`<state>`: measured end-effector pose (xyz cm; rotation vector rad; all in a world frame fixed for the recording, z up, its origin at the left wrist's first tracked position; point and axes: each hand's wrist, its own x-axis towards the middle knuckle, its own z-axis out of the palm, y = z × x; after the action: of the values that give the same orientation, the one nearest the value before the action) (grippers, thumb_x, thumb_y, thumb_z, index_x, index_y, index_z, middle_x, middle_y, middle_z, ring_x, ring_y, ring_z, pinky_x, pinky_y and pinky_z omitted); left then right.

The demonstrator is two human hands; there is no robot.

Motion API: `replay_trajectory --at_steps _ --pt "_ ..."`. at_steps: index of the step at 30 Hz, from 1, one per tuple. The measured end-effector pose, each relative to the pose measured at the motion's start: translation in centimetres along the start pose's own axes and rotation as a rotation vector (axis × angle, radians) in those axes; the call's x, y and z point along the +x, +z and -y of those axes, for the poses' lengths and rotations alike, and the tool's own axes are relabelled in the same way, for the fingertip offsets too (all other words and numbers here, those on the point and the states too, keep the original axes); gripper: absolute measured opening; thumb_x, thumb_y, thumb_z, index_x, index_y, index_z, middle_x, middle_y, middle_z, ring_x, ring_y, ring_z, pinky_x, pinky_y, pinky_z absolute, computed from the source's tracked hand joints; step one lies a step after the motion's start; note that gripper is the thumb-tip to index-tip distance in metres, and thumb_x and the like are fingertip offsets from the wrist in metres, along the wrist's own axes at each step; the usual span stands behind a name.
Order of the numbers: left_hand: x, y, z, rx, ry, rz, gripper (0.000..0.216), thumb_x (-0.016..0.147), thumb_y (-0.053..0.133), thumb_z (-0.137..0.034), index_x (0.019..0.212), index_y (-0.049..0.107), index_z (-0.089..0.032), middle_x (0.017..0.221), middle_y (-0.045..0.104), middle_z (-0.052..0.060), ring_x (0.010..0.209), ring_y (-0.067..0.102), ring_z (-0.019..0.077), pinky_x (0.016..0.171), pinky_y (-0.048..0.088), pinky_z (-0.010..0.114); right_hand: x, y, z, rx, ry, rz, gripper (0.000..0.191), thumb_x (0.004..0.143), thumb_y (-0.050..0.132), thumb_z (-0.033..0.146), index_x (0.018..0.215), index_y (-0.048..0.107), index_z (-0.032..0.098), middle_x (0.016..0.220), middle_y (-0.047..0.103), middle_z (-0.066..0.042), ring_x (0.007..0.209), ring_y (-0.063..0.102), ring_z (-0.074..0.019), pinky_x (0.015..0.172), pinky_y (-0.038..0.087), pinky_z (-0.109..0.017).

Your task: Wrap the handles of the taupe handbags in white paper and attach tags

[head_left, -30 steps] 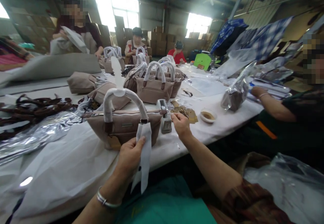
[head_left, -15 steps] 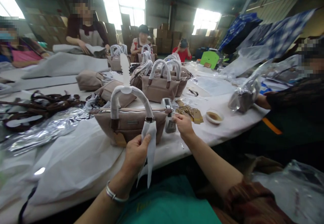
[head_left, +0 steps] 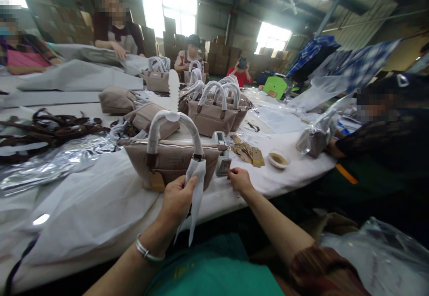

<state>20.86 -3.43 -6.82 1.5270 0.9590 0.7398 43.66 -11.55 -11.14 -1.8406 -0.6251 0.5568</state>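
Note:
A taupe handbag (head_left: 172, 164) stands upright at the table's front edge, its handle (head_left: 154, 131) wrapped in white paper. My left hand (head_left: 178, 200) is closed on a strip of white wrapping paper (head_left: 197, 173) hanging from the right handle base, in front of the bag. A brown card tag (head_left: 156, 181) hangs at the bag's lower left. Just right of the bag sits a small grey tape dispenser (head_left: 222, 164). My right hand (head_left: 241, 181) is beside its lower end with fingers pinched together; whatever is between them is too small to make out.
More taupe handbags (head_left: 212, 115) stand behind. Brown straps (head_left: 50, 126) and clear plastic (head_left: 67, 157) lie left. Card tags (head_left: 250, 154) and a small dish (head_left: 278, 159) lie right. A co-worker (head_left: 385, 122) at right handles a plastic-wrapped bag (head_left: 313, 142); other people work across the table.
My right hand has moved down and slightly toward me along the tape dispenser, fingers still pinched. My left hand keeps its hold on the wrapping paper. The view has shifted a little.

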Motion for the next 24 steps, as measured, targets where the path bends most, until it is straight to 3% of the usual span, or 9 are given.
replay_trajectory --at_steps 3,6,9,13,17,24 --pt "-0.2 0.0 -0.6 0.018 0.023 -0.004 0.040 0.083 0.060 -0.051 0.070 0.066 -0.014 0.060 0.053 0.000 0.057 0.044 0.0128 0.052 0.033 0.023 -2.8 -0.6 1.4 -0.016 -0.123 0.199 0.019 0.072 0.066 0.034 0.063 0.069 0.018 0.054 0.060 0.001 0.049 0.047 -0.0112 0.049 0.037 -0.023" --pt "-0.3 0.1 -1.1 0.032 0.048 -0.007 0.039 0.084 0.057 -0.049 0.067 0.063 -0.015 0.059 0.053 0.000 0.057 0.045 0.0129 0.052 0.032 0.023 -5.5 -0.2 4.6 0.022 -0.369 0.472 0.021 0.082 0.065 0.037 0.076 0.072 0.018 0.067 0.067 -0.001 0.055 0.052 -0.0112 0.054 0.042 -0.023" --pt "-0.4 0.2 -1.3 0.061 0.081 -0.005 0.038 0.085 0.056 -0.048 0.069 0.065 -0.015 0.062 0.058 0.001 0.060 0.049 0.0141 0.056 0.035 0.024 -6.3 1.2 8.3 -0.004 -0.583 0.590 0.019 0.086 0.065 0.034 0.080 0.074 0.018 0.072 0.069 -0.002 0.062 0.058 -0.0129 0.061 0.047 -0.024" --pt "-0.4 0.0 -1.1 0.150 0.152 -0.023 0.040 0.087 0.054 -0.049 0.071 0.067 -0.015 0.065 0.062 0.003 0.063 0.054 0.0160 0.059 0.037 0.025 -5.3 3.3 10.8 -0.140 -0.666 0.523 0.020 0.086 0.064 0.031 0.077 0.074 0.018 0.072 0.070 -0.002 0.067 0.062 -0.0144 0.065 0.048 -0.025" --pt "-0.4 0.0 -0.7 0.269 0.238 -0.051 0.038 0.091 0.051 -0.044 0.072 0.067 -0.016 0.069 0.066 0.004 0.065 0.058 0.0161 0.061 0.036 0.026 -4.6 4.5 11.0 -0.246 -0.583 0.393 0.023 0.084 0.064 0.033 0.070 0.073 0.017 0.065 0.068 0.000 0.061 0.058 -0.0133 0.060 0.045 -0.024" --pt "-0.5 -0.1 -0.5 0.390 0.361 -0.076 0.033 0.095 0.048 -0.036 0.078 0.067 -0.016 0.079 0.069 0.008 0.072 0.061 0.0182 0.068 0.039 0.028 -4.9 5.2 10.9 -0.209 -0.413 0.292 0.029 0.077 0.067 0.042 0.064 0.071 0.017 0.058 0.064 0.000 0.055 0.056 -0.0136 0.054 0.041 -0.024"
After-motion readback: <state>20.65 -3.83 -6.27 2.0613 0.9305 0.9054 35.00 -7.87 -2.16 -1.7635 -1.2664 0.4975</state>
